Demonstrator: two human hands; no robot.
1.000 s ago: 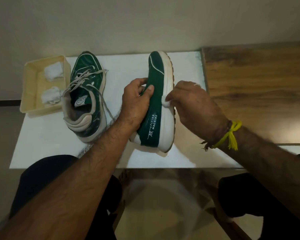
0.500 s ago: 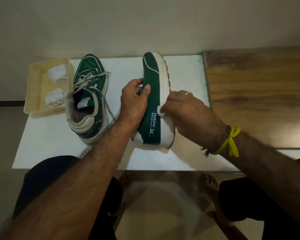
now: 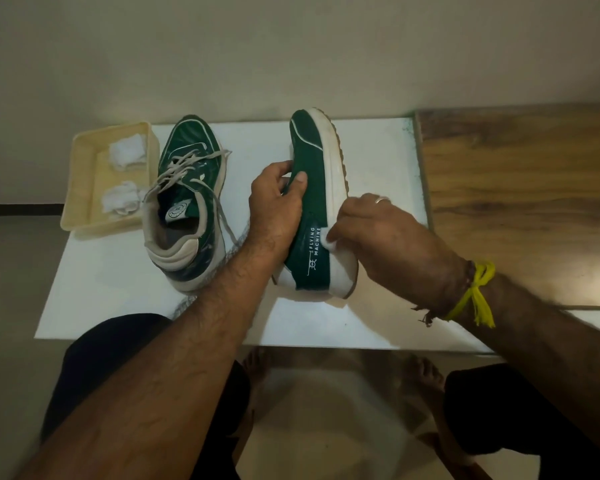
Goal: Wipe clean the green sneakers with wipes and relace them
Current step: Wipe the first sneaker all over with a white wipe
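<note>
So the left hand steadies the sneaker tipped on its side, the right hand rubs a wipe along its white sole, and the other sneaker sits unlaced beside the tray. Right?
Not quite. The head view shows the other sneaker beside the tray with laces threaded through its eyelets, loose. The rest holds: the left hand steadies the tipped sneaker while the right hand rubs a wipe along its white sole.

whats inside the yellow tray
Two crumpled white wipes lie inside the yellow tray: one at the far end, one nearer. Whatever is under them is hidden.
</note>
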